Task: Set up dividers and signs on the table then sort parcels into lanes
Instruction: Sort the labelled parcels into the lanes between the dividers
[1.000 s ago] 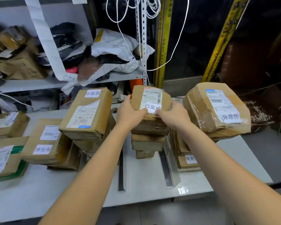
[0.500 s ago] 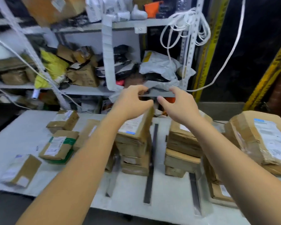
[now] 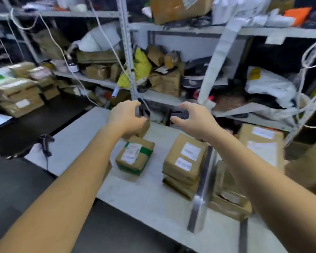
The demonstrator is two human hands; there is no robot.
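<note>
Both my arms are stretched out over the worktop (image 3: pixel 71 136), toward its far-left part where the loose pieces lie. My right hand (image 3: pixel 193 121) is released, its fingers (image 3: pixel 187 105) spread and curved in the air with nothing between them, above the far end of the stack of labelled parcels (image 3: pixel 184 161). My left hand (image 3: pixel 126 117) is curled over a small brown parcel (image 3: pixel 141 129) near the back edge. My palm hides the contact, so I cannot tell whether those fingers grip it or only hover at it. Just nearer to me lies a green-taped parcel (image 3: pixel 134 157), flat and label up, apart from the stack. I take these two to be the ones not yet sorted, since they sit loose on the open side while the rest are piled. The stack lies just beside a metal divider (image 3: pixel 202 189) that stands on edge and runs from me toward the shelving (image 3: pixel 162 97). More brown parcels (image 3: pixel 230 199) are piled on its other side, so the strip marks the border between two lanes. The labels face up, I judge, so each can be read before choosing a lane, though blur makes them unreadable here. What looks like a handheld scanner (image 3: pixel 46 143) rests at the left corner, well apart from my hands. I judge the next move is to take the small parcel in both hands and carry it to its lane.
</note>
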